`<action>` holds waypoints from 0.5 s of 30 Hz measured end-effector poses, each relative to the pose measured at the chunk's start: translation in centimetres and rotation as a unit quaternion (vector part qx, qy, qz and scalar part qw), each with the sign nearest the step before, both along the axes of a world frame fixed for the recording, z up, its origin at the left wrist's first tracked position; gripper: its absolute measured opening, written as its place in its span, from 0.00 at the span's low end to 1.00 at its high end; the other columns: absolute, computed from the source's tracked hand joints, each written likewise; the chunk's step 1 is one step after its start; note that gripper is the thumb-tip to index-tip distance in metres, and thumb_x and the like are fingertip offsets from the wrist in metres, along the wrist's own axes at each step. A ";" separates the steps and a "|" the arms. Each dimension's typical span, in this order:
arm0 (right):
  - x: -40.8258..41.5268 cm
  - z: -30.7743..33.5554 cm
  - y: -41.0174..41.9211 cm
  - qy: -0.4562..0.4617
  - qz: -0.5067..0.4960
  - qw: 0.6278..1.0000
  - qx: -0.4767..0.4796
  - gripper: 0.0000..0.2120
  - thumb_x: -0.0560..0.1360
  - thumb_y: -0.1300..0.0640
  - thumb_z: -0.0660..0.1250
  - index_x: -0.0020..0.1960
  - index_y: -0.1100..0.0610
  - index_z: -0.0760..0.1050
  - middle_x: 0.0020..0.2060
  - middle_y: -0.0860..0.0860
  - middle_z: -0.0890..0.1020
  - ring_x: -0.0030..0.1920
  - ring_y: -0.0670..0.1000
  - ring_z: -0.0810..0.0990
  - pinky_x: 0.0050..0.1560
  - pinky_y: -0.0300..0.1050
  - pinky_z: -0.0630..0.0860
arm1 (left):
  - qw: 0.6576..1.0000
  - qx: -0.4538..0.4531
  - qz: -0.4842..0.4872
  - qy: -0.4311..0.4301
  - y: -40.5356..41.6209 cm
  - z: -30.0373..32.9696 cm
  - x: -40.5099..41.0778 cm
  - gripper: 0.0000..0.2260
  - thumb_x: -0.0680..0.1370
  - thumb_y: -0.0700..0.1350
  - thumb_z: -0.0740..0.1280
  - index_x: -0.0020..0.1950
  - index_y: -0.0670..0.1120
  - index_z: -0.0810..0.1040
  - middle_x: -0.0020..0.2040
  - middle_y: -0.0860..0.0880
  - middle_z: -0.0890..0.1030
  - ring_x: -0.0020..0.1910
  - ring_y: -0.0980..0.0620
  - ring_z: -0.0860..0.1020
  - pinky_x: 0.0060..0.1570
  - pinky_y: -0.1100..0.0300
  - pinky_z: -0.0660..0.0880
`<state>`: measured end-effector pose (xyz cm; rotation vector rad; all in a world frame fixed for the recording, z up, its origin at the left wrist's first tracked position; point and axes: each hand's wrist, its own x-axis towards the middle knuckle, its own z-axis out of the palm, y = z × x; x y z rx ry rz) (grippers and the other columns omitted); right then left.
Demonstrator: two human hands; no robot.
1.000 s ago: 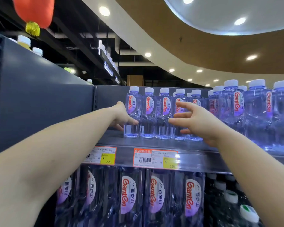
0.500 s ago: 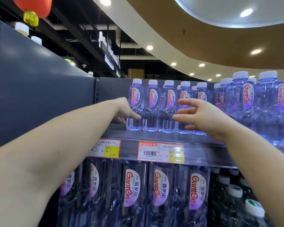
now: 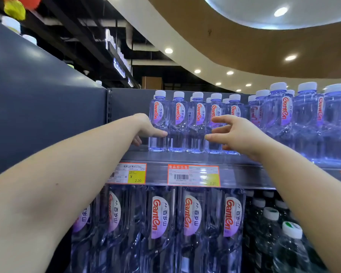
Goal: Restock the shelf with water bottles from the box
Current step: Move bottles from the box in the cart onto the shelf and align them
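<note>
A row of small clear water bottles (image 3: 178, 123) with white caps and red-lettered labels stands on the upper grey shelf (image 3: 159, 160). My left hand (image 3: 146, 127) is at the row's left end, its thumb lying across the front of the leftmost bottle (image 3: 158, 113) and its fingers curled beside it. My right hand (image 3: 236, 134) hovers at the row's right end, fingers spread in front of the bottles and holding nothing. No box is in view.
Bigger bottles of the same brand (image 3: 303, 123) crowd the shelf to the right. Tall bottles (image 3: 159, 217) fill the shelf below, with green-capped ones (image 3: 291, 231) at lower right. Price tags (image 3: 193, 175) line the shelf edge. A dark panel (image 3: 47, 107) closes off the left.
Both hands stay at the ends of the bottle row in nearly the same pose. The whole scene has slid slightly upward in the view.
</note>
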<state>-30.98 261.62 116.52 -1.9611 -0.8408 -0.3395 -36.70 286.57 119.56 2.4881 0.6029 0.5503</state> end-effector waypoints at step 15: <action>-7.5 0.1 -4.8 -0.210 -0.227 0.909 -0.279 0.28 0.78 0.38 0.59 0.75 0.48 0.63 0.68 0.51 0.75 0.68 0.56 0.72 0.63 0.52 0.72 | 0.958 0.255 -0.118 -0.065 -11.9 -2.4 -6.6 0.29 0.76 0.68 0.60 0.74 0.57 0.66 0.73 0.45 0.69 0.71 0.40 0.69 0.69 0.42 0.66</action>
